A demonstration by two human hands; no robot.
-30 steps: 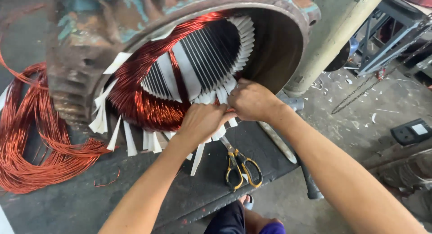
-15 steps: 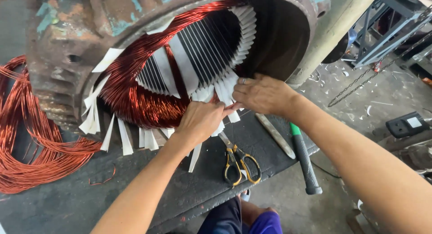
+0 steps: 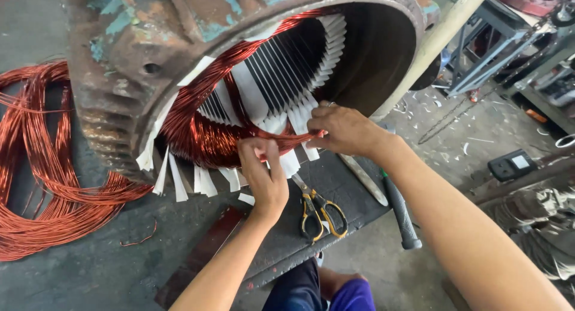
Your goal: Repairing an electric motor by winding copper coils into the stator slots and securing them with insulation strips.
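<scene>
A large rusty motor stator housing (image 3: 138, 53) lies open toward me, its slots lined with white insulation paper strips (image 3: 251, 98). A bundle of copper winding wire (image 3: 197, 128) runs along the bore's lower left. My left hand (image 3: 263, 170) pinches the copper bundle at the bore's lower edge. My right hand (image 3: 344, 130) grips the same bundle just to the right, fingers pressed against the paper strips. The fingertips are partly hidden by wire and paper.
Scissors with yellow-black handles (image 3: 317, 209) lie on the dark bench (image 3: 287, 245) below my hands. A black-handled tool (image 3: 400, 212) lies to their right. Loose copper coils (image 3: 42, 167) are heaped at left. A small black device (image 3: 512, 164) sits on the littered floor at right.
The view has shifted, so the stator sits farther right in the frame. My hands have spread slightly apart along the copper bundle, the left one lower.
</scene>
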